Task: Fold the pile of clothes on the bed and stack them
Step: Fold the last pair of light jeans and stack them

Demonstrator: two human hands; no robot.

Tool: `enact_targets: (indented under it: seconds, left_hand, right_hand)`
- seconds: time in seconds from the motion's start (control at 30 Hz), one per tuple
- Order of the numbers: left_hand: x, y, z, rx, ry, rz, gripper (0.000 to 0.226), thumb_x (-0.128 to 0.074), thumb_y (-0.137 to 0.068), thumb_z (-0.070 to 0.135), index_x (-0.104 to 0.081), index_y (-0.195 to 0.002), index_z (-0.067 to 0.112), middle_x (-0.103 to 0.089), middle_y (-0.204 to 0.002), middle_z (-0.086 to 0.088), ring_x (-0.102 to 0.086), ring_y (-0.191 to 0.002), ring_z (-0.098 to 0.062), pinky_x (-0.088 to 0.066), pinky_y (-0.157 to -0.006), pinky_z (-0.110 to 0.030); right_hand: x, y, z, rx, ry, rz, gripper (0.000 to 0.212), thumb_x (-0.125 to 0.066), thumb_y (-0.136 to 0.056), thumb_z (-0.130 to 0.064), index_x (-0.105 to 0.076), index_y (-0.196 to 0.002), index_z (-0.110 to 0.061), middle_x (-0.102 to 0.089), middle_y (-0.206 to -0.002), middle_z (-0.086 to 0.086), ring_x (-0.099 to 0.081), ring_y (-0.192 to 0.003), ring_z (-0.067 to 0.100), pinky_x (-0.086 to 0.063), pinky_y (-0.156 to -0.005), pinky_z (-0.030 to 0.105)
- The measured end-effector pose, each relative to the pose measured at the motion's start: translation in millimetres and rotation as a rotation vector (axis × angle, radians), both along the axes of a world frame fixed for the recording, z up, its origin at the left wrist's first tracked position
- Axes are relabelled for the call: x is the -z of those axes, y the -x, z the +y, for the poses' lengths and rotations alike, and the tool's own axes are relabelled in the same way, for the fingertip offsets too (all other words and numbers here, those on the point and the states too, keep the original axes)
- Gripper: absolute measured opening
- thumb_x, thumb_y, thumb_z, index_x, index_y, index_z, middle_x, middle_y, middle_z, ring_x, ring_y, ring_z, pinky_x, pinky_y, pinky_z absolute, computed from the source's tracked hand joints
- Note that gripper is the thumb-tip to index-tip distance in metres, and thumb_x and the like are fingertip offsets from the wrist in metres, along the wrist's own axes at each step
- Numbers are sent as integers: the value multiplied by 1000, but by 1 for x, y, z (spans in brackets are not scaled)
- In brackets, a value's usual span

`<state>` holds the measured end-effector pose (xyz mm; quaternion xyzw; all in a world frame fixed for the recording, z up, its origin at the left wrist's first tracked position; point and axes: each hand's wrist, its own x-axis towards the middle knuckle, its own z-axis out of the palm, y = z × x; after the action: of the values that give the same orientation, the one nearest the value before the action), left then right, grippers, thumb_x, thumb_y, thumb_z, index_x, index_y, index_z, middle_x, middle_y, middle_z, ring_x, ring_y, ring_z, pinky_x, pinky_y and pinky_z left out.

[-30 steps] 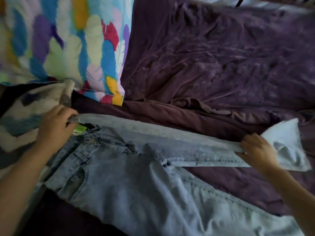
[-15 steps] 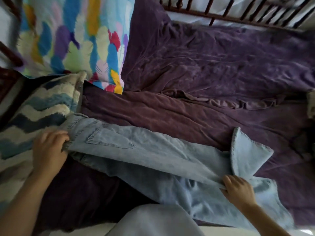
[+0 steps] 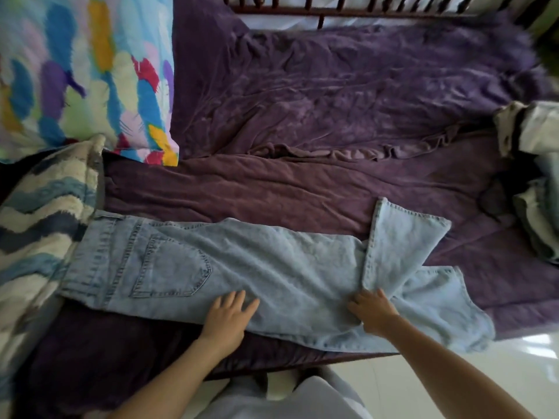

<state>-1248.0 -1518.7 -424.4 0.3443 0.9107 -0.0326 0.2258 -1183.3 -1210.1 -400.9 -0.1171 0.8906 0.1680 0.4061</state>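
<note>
head: jeans point(image 3: 272, 267) run sideways, waistband point(image 3: 90, 255) left; left hand point(image 3: 227, 319) flat atop, right hand point(image 3: 373, 311) pinching leg point(image 3: 402, 246).

Seen from the wearer's own head: two bare forearms, each uncovered from the frame's lower edge to the wrist, ending in the left hand point(image 3: 228, 320) and the right hand point(image 3: 373, 313). Low at centre, a pale grey, lavender-tinged garment point(image 3: 302, 400) covers the body; its cut cannot be made out.

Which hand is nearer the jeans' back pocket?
Left. The left hand rests on the jeans just beside the back pocket; the right hand is much farther along the jeans.
</note>
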Motion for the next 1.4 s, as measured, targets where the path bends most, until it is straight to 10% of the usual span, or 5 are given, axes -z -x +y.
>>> enact_targets:
  seconds: [0.43,0.73,1.03,1.27,1.4]
  left_hand:
    - [-17,-15,36,-164,92,-1,35,-38,-94,8,-40,-127,17,-46,-128,-1,-45,-119,-21,-42,-95,-30]
    - [-5,-51,91,10,141,26,75,-90,-9,7,-77,-82,12,-69,-88,-21,-69,-73,-36,-55,-53,-44]
    - [-6,-72,164,228,67,-69,43,-84,-17,21,-62,-53,29,-53,-50,5,-55,-44,-9,-34,-37,-11]
    - [-23,-63,185,190,297,-300,35,-40,-88,7,-48,-120,18,-51,-123,-7,-48,-115,-25,-40,-85,-32]
    - [-22,-56,205,267,486,-365,29,-45,-88,13,-52,-115,14,-55,-123,-8,-52,-115,-27,-43,-89,-34]
  right_hand:
    - [-14,-39,47,6,-35,-128,33,-47,-95,-21,-55,-124,-7,-55,-126,9,-51,-105,12,-34,-96,20]
    - [-9,-56,96,106,143,77,55,-26,-95,-51,-55,-128,-18,-45,-136,6,-24,-135,26,-13,-112,49]
    - [23,-20,103,851,230,405,44,-40,-95,-8,-31,-138,-12,-41,-133,15,-51,-115,34,-43,-89,39]
    - [-4,-86,135,2205,650,1280,21,-38,-93,-8,-52,-108,-1,-55,-95,12,-47,-84,23,-33,-73,29]
    - [45,-153,133,2674,759,1011,52,-49,-74,-39,-53,-104,3,-48,-84,9,-43,-74,24,-41,-70,37]
